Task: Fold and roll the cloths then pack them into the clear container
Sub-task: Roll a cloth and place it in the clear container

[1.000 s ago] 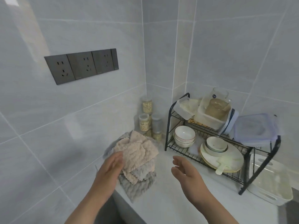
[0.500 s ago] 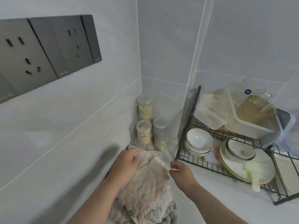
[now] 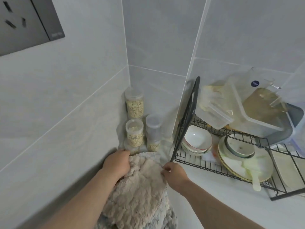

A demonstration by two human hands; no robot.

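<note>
- Up on the wall at the far left sits a dark grey socket panel point(image 3: 29, 22).
- Low down by that wall, the left hand point(image 3: 117, 164) has its fingers curled tight round the far edge of a fluffy beige cloth point(image 3: 140, 192).
- That cloth lies in a heap on the white counter point(image 3: 231, 204), on top of a grey cloth point(image 3: 170, 219) that peeks out at the bottom.
- Just behind the cloths, in the corner, stand clear jars of oats point(image 3: 134, 134).
- At the cloth's right edge, the right hand point(image 3: 175, 176) pinches the beige cloth between its fingertips.
- Next comes a black wire rack point(image 3: 188, 116) with white bowls point(image 3: 197, 141) and plates point(image 3: 244, 164) on its low shelf.
- On its top shelf sit clear plastic boxes point(image 3: 257, 119), well apart from the cloths.
</note>
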